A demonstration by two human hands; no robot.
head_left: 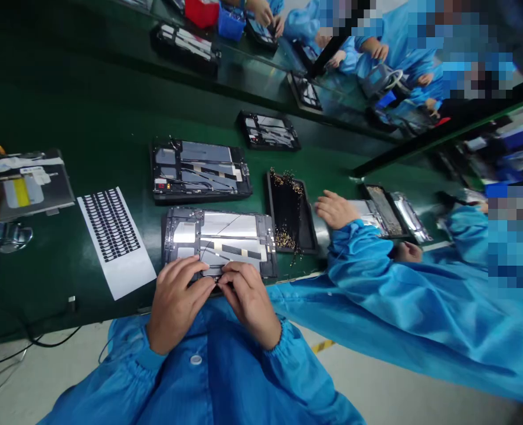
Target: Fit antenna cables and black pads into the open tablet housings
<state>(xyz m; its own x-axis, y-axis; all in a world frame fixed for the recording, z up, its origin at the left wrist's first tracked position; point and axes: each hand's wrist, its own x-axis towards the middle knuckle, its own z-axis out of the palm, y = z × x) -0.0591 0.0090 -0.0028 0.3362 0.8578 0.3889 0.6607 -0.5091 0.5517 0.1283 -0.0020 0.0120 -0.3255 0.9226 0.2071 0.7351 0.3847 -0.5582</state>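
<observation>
Green bench [97,118]: opened tablet [230,224] sits by its near edge. Black tray [283,206] of gold-tipped parts [285,238] just right, also near that edge. Left hand [177,301], right hand [251,301]: fingertips nearly meet at the tablet's near side; can't tell if either's clamped on something.

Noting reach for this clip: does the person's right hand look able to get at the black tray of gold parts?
Probably yes: the tray lies close by, open on top, though the right hand is at the near edge of the device and a co-worker's hand is beside the tray.
</observation>
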